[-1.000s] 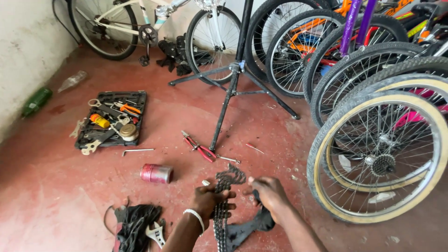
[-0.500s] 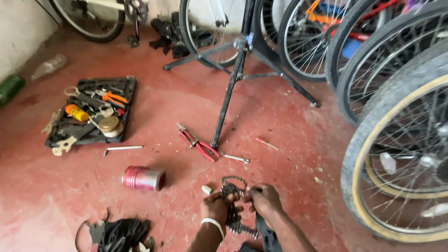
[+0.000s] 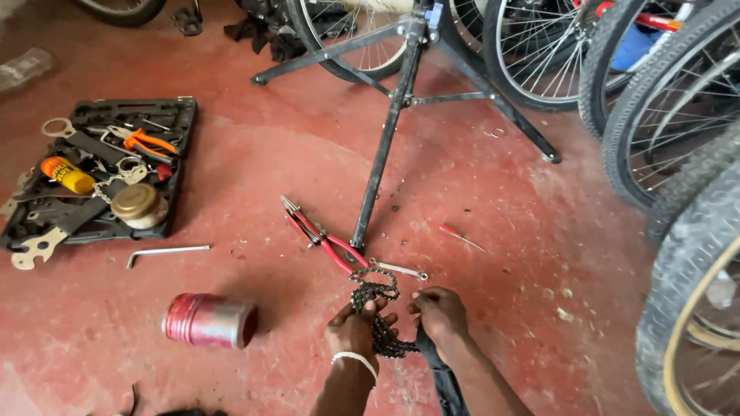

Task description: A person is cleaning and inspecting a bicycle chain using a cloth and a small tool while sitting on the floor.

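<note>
At the far left a tool tray lies on the red floor, with a hex key just below it and a red can on its side nearer the hands. The left hand is curled around a bunched chain, fingers closed over its upper loops. The right hand, just beside it, pinches the chain's lower end together with a black cloth that hangs down past the wrist. The chain sits between the two hands and rises slightly above them, touching the handles of the red pliers. Compared with half a second ago, the view has tipped lower and nearer, and the hands sit higher in it, close to the stand leg. The chain's long axis runs roughly up and down the frame, its looped top pointing away from the person toward the stand. Wheels crowd the right edge.
</note>
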